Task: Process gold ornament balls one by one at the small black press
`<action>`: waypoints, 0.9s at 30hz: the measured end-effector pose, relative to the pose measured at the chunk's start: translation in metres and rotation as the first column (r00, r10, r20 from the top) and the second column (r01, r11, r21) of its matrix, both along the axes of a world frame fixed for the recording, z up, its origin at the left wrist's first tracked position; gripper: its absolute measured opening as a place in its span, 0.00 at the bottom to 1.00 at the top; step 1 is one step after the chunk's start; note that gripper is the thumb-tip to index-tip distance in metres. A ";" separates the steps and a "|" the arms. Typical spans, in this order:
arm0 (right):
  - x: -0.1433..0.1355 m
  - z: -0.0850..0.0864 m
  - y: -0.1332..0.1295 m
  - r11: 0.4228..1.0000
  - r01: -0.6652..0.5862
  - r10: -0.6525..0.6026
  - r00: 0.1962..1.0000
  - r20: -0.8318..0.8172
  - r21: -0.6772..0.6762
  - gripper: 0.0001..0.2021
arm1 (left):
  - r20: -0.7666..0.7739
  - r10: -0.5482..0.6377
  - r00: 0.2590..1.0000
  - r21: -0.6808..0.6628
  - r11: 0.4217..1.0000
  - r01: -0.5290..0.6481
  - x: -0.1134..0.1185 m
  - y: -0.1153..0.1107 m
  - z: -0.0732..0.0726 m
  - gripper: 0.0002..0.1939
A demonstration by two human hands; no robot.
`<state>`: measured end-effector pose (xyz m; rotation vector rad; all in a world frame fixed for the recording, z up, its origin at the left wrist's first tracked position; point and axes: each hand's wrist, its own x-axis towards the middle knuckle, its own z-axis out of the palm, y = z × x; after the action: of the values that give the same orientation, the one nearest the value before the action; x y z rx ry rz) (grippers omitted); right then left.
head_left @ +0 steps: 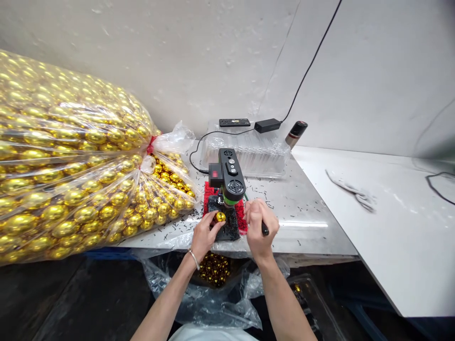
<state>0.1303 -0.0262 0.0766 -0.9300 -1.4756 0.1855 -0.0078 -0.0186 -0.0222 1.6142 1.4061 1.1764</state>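
My left hand (205, 232) pinches a shiny gold ball (221, 216) with a small dark mark on it, just above a black base plate (231, 232). Closed in a fist, my right hand (261, 227) grips a black-handled tool (265, 229); its working end is hidden by the fingers. Between and beyond both hands stands a black device (232, 175) with round vents, buttons and a green band at its lower front. Red matting (243, 219) shows under the plate.
A huge clear bag of gold balls (71, 166) fills the left side. Behind the device sit a clear plastic case (263, 158), a power adapter (267, 125) and a bottle (296, 134). Black scraps litter the table (309, 237). An open plastic bag (227, 303) with gold balls hangs below the edge.
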 end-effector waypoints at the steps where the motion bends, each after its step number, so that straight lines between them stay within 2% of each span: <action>1: 0.000 0.006 0.000 1.000 -0.004 0.004 1.000 -0.004 -0.009 0.16 | 0.011 -0.008 1.000 -0.004 1.000 0.008 -0.003 -0.009 0.000 0.16; 3: -0.001 0.009 0.001 1.000 -0.014 0.014 1.000 -0.008 0.005 0.17 | 0.009 -0.059 0.998 -0.011 0.998 0.059 -0.009 -0.032 -0.001 0.17; 6: -0.002 0.000 0.000 0.999 -0.005 0.005 1.000 -0.007 0.047 0.16 | -0.005 -0.132 0.991 -0.017 0.991 0.132 -0.015 -0.063 -0.007 0.18; 8: -0.003 -0.008 -0.001 0.998 0.008 -0.007 1.000 -0.008 0.060 0.16 | -0.020 -0.132 0.991 -0.002 0.991 0.132 -0.018 -0.069 -0.007 0.20; 9: -0.003 -0.011 -0.001 0.998 0.010 -0.009 1.000 -0.011 0.065 0.16 | -0.046 -0.105 0.993 0.025 0.994 0.107 -0.020 -0.066 -0.004 0.19; 12: -0.004 -0.016 -0.002 0.997 -0.002 0.003 1.000 -0.017 0.075 0.15 | -0.209 0.103 0.972 0.175 0.982 -0.066 -0.034 -0.027 0.015 0.15; 14: -0.004 -0.016 -0.002 0.996 -0.004 0.006 1.000 -0.025 0.085 0.16 | -0.387 0.231 0.893 0.202 0.966 -0.162 -0.050 0.014 0.033 0.17; 15: -0.005 -0.016 -0.001 0.996 -0.003 0.006 1.000 -0.029 0.087 0.16 | -0.515 0.213 0.830 0.127 0.977 -0.172 -0.058 0.036 0.042 0.17; 17: -0.005 -0.015 -0.001 0.996 -0.003 0.006 0.999 -0.037 0.088 0.15 | -0.587 0.133 0.799 0.028 0.989 -0.145 -0.073 0.074 0.054 0.11; 19: -0.005 -0.016 -0.001 0.996 -0.007 0.011 0.999 -0.039 0.086 0.15 | -0.634 0.000 0.774 -0.095 0.993 -0.077 -0.081 0.101 0.058 0.03; 20: -0.005 -0.016 -0.001 0.996 -0.011 0.014 0.999 -0.038 0.085 0.15 | -0.653 -0.064 0.755 -0.151 0.987 -0.047 -0.082 0.110 0.058 0.04; 23: -0.006 -0.019 -0.001 0.996 -0.008 0.011 0.999 -0.041 0.086 0.15 | -0.696 -0.188 0.693 -0.270 0.963 -0.009 -0.077 0.122 0.052 0.12; 25: -0.006 -0.019 -0.001 0.996 0.001 0.003 0.999 -0.042 0.088 0.15 | -0.711 -0.206 0.673 -0.296 0.955 -0.020 -0.070 0.121 0.050 0.18; 27: -0.005 -0.019 -0.001 0.996 0.006 -0.003 1.000 -0.031 0.090 0.15 | -0.714 -0.181 0.676 -0.280 0.959 -0.039 -0.066 0.117 0.050 0.18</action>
<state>0.1254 -0.0273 0.0572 -0.8536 -1.4420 0.1282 -0.0738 0.0980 0.0282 2.0098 1.8609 0.2051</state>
